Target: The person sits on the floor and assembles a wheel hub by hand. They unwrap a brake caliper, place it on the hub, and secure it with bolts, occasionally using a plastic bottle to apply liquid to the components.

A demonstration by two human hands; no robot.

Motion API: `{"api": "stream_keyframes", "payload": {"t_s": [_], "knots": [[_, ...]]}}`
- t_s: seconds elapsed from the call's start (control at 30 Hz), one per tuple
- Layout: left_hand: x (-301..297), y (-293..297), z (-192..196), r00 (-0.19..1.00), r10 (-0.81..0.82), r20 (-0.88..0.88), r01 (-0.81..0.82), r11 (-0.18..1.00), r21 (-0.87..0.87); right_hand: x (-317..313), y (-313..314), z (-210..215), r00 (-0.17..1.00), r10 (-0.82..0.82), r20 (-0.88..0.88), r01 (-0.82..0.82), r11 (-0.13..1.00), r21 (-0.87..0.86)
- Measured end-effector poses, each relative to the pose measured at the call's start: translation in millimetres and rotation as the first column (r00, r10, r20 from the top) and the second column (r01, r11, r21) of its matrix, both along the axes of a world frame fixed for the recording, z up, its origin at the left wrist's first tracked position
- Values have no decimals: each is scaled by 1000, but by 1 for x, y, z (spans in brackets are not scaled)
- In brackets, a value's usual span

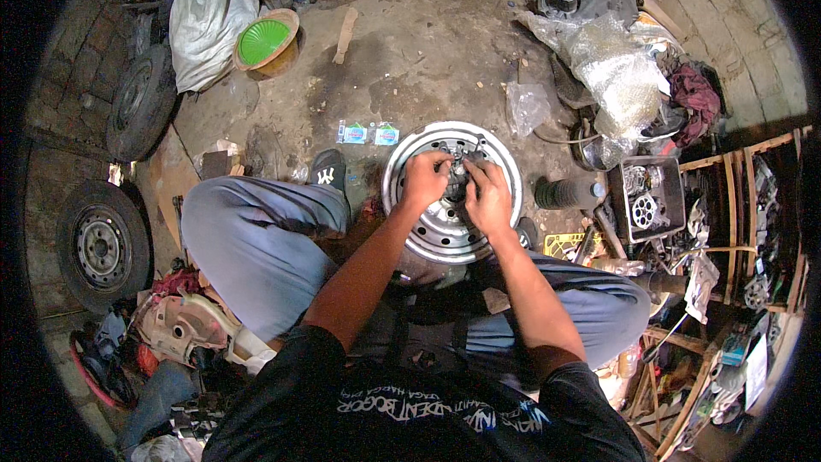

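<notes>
A silver steel wheel rim (440, 245) lies flat between my bent legs, with holes round its disc. Over its middle is a small dark and silver metal part (458, 173), whose exact kind I cannot make out. My left hand (425, 178) pinches it from the left with bent fingers. From the right, my right hand (488, 195) grips the same part, its fingers curled toward the top. The fingers partly cover the part, and both wrists pass over the rim.
Two small blue-and-white packets (369, 133) lie beyond the rim on the left. A bin of metal parts (647, 197) and a dark ribbed cylinder (569, 194) stand at right. Tyred wheels (101, 244) lean along the left wall. A green-topped bucket (267, 44) stands farther off.
</notes>
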State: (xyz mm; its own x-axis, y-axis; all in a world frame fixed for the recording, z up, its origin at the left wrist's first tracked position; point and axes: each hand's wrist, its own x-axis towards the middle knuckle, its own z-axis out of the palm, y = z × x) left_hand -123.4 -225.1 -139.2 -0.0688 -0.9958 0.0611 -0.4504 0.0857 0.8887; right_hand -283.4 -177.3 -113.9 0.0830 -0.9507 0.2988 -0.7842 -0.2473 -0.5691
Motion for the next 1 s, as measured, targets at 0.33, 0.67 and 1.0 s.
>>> {"api": "stream_keyframes", "payload": {"t_s": [0.33,0.67,1.0], "knots": [[-6,3,4,999,33,-6,-34,998,-61,-10,1,-7,976,-207,68,208,978,-9],[-11,0,-8,1000,1,11,1,984,-178,-12,3,-8,976,-179,127,179,984,11],[-19,7,-14,997,76,34,-72,993,-96,-14,6,-8,971,-179,159,180,984,8]]}}
